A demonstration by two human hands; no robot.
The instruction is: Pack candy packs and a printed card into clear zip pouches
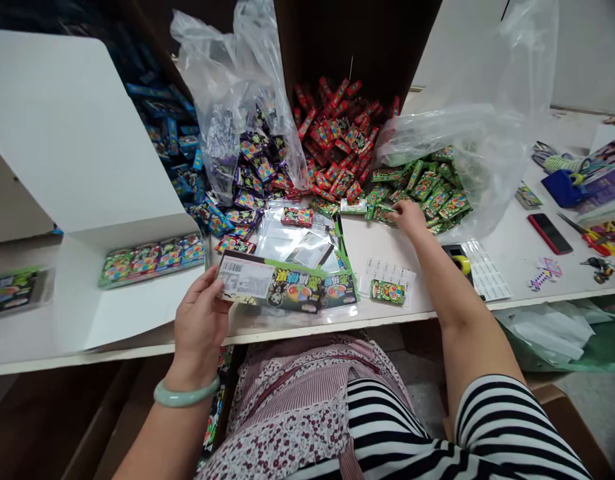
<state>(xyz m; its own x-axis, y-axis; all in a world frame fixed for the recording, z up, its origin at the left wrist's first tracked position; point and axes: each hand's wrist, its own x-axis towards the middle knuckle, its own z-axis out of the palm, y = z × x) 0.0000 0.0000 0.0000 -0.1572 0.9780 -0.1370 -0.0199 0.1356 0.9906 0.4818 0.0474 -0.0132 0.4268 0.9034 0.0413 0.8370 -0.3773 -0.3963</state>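
My left hand (202,320) is closed on the left end of a flat printed card sleeve (292,288), held above the table's front edge. My right hand (410,219) reaches to the near edge of a pile of small green packets (437,193); its fingertips touch the packets, and whether they grip one is hidden. Beneath the sleeve lie clear plastic bags with printed cards (343,287). On them rests a small red packet (296,217). One green packet (387,292) lies on a sticker sheet (397,272) near the front edge.
Red packets (337,133), purple packets (252,163) and blue packets (175,133) are heaped behind. An open white box (132,310) at left holds a row of packets (152,260). At right are a tape dispenser (460,260), a phone (549,233) and scissors (582,237).
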